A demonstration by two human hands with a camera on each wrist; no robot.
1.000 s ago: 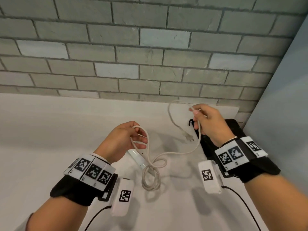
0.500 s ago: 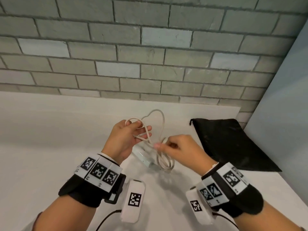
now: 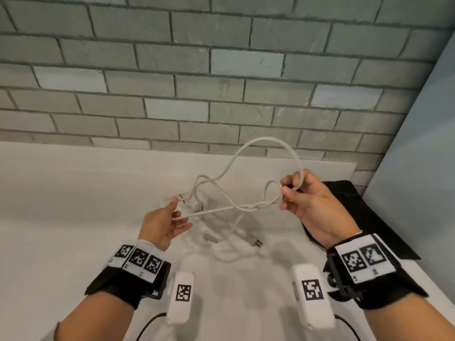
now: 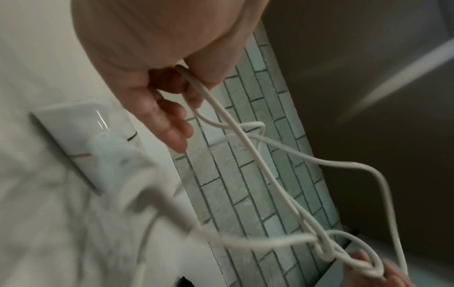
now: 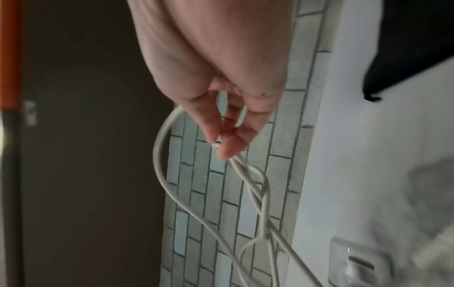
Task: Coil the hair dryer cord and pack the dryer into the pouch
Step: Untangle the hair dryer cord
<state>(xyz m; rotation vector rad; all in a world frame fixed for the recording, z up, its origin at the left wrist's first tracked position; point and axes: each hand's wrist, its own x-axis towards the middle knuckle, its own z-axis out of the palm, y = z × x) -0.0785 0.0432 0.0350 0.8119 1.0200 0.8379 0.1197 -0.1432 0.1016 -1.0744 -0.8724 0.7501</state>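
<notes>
Now both raised, left hand and right hand each grip pinching white cord, wrists apart

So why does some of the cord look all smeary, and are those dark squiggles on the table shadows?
In the left wrist view, the cord nearest the camera is smeared by blur. In the right wrist view the hair dryer is fuzzy too. In the head view, yes: the squiggles on the table are the cord's shadows.

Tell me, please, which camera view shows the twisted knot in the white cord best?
The head view: the knot hangs unobstructed between the left hand and right hand. The left wrist view catches it at the bottom edge, slightly blurred; the right wrist view shows only blurred crossing strands.
</notes>
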